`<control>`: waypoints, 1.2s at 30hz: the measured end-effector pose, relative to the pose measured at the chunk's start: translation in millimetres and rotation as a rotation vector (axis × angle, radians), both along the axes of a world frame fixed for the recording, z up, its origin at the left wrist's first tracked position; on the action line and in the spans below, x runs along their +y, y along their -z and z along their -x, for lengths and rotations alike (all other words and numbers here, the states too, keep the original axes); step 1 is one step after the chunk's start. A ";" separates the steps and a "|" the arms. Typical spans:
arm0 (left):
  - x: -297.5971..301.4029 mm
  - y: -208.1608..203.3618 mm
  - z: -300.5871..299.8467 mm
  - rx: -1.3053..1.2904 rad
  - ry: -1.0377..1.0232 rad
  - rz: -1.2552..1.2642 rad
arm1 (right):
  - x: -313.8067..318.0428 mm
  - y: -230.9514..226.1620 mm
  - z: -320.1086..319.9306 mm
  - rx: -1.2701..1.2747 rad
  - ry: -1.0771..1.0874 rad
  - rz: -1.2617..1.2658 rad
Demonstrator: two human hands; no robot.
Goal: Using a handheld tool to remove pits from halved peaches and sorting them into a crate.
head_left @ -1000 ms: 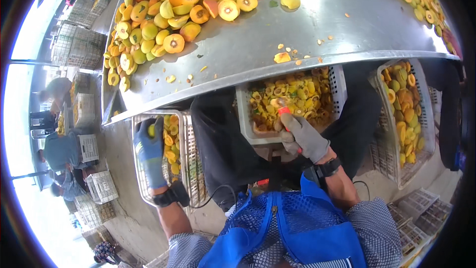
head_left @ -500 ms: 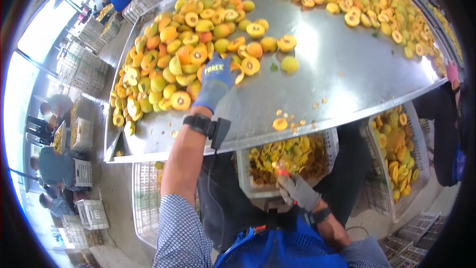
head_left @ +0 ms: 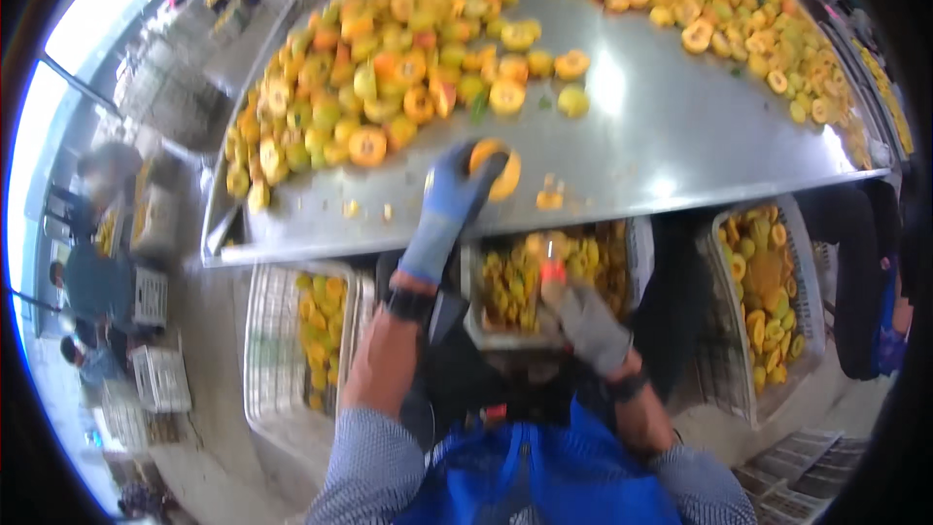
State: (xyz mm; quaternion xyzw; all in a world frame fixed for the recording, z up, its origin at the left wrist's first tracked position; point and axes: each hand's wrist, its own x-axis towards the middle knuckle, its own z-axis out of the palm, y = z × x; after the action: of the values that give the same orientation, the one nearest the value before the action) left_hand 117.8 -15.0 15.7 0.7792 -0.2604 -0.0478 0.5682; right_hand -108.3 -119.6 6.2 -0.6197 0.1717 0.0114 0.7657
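My left hand (head_left: 449,199), in a blue glove, grips a yellow peach half (head_left: 506,178) between thumb and fingers, just above the near edge of the metal table (head_left: 651,126). A dark hollow shows in the half. Lower and to the right, my right hand (head_left: 593,329), in a grey glove, is closed round a small tool with a red handle (head_left: 554,274). Its tip is smeared by motion, so its exact kind cannot be made out. Both hands are apart, with the tool over a crate (head_left: 513,340) of yellow-brown fruit scraps.
A heap of peach halves (head_left: 350,87) covers the table's left side, and another heap (head_left: 719,15) the far right. Small scraps (head_left: 550,200) lie near the front edge. Fruit-filled crates stand left (head_left: 262,350) and right (head_left: 724,360) of my legs. Other people sit at far left.
My left hand has drawn back from the heap toward me, bringing a peach half. My right hand has risen slightly with the red-handled tool. The view has shifted a little.
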 end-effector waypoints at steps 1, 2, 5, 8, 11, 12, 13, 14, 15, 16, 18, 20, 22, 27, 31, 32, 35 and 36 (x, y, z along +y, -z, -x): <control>-2.0 -6.9 12.8 0.060 0.018 0.071 | -2.4 -23.1 -5.8 0.014 -0.031 -0.202; -11.4 -19.5 21.6 0.098 0.049 0.156 | -8.8 -28.8 -16.7 -0.021 -0.067 -0.283; -8.9 -27.5 47.1 0.168 0.009 0.246 | -6.7 -43.2 -38.0 -0.090 -0.059 -0.084; -8.1 -11.7 53.6 0.191 -0.010 0.311 | -3.8 -32.6 -42.7 -0.105 -0.063 0.139; -7.1 -13.5 69.7 0.376 0.076 0.433 | 0.9 -28.8 -36.0 -0.055 -0.046 0.184; -5.7 -14.5 74.4 0.407 0.068 0.411 | 4.9 -33.3 -31.9 -0.050 -0.009 0.141; -4.7 -14.2 78.0 0.437 0.061 0.388 | 7.4 -35.4 -29.5 -0.046 0.029 0.098; -4.8 -12.2 81.2 0.441 0.064 0.388 | 7.4 -34.6 -29.5 -0.043 0.032 0.099; -5.4 -9.1 84.1 0.339 0.054 0.344 | 6.6 -33.3 -30.9 -0.146 0.066 0.316; -5.8 -6.5 86.3 0.237 0.043 0.299 | 5.2 -32.9 -32.2 -0.249 0.099 0.534; -6.7 -5.3 88.7 0.208 0.038 0.280 | 1.2 -32.1 -35.0 -0.248 0.081 0.592; -8.6 -8.0 90.1 0.283 -0.029 0.255 | 0.4 -31.5 -34.7 -0.247 0.061 0.650; -8.7 -8.0 93.2 0.281 -0.012 0.283 | 2.9 -31.1 -33.5 -0.201 0.079 0.747; -7.9 -7.4 93.9 0.238 -0.069 0.328 | 8.9 -24.9 -34.9 -0.203 0.113 0.912; -22.4 -11.2 93.4 0.191 -0.150 0.409 | -3.7 -23.6 -33.0 -0.214 0.104 0.941; -21.1 -4.8 86.7 0.129 -0.111 0.394 | -4.1 -23.4 -33.4 -0.215 0.087 0.936; -18.3 -14.1 76.9 0.168 -0.085 0.246 | -11.0 -17.8 -36.0 -0.335 0.050 0.908; -16.2 -18.3 74.4 0.148 -0.023 0.099 | -9.9 -15.8 -35.9 -0.336 0.046 0.903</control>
State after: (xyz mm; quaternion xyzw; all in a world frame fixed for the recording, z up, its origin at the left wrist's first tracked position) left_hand 43.5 -31.2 34.0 0.7473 -0.2110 -0.0857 0.6243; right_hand -72.4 -129.5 22.0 -0.8795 0.0470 -0.1816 0.4374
